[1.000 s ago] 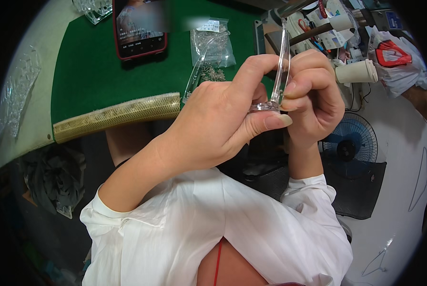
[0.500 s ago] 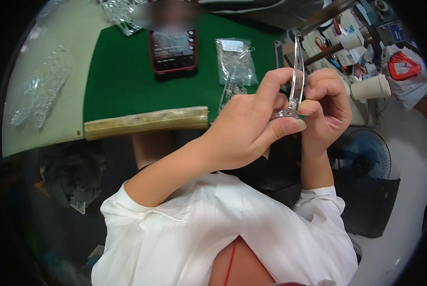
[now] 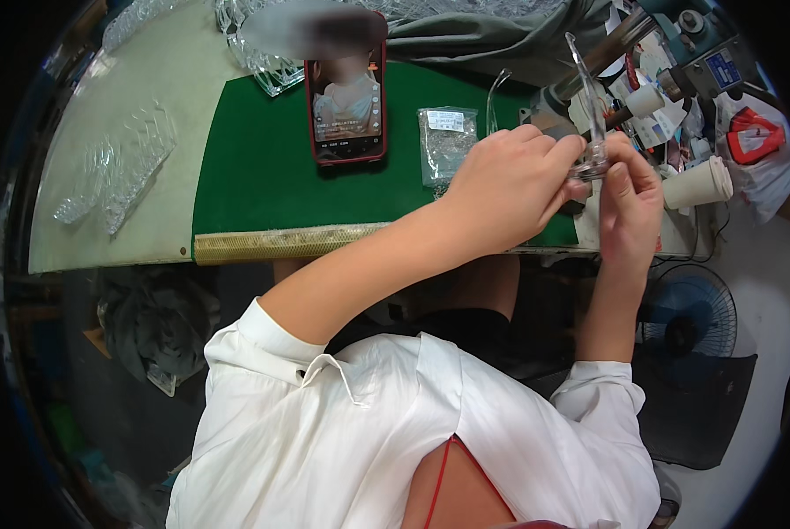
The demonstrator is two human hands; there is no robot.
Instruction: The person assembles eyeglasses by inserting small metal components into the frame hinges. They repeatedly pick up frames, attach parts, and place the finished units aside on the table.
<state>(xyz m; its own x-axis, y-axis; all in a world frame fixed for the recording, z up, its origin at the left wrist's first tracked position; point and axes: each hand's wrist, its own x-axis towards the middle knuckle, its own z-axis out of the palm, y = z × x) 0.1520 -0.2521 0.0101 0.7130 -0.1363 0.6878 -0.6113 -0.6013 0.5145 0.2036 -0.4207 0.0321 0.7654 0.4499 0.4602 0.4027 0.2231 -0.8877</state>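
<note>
A clear plastic eyeglass frame (image 3: 597,119) is held between my two hands at the right of the green mat. One of its temples stands up above my fingers; another clear temple shows just beyond my left hand. My left hand (image 3: 514,181) is closed on the front of the frame, its back toward me hiding most of the lenses' area. My right hand (image 3: 631,198) pinches near the hinge corner of the upright temple. Whatever small thing may be between the right fingertips is hidden. A clear bag (image 3: 446,145) of tiny metal parts lies beyond my left hand.
A phone (image 3: 346,110) in a red case stands on the green mat (image 3: 254,167). Clear frames lie at left (image 3: 117,167) and along the back. A bench machine (image 3: 711,66), white cup (image 3: 699,183) and plastic bag (image 3: 756,145) are at right. Below stands a fan (image 3: 688,313).
Both hands have moved slightly up and right with the eyeglass frame, and the upright temple now leans left. The whole view has shifted, showing more of the table's back.
</note>
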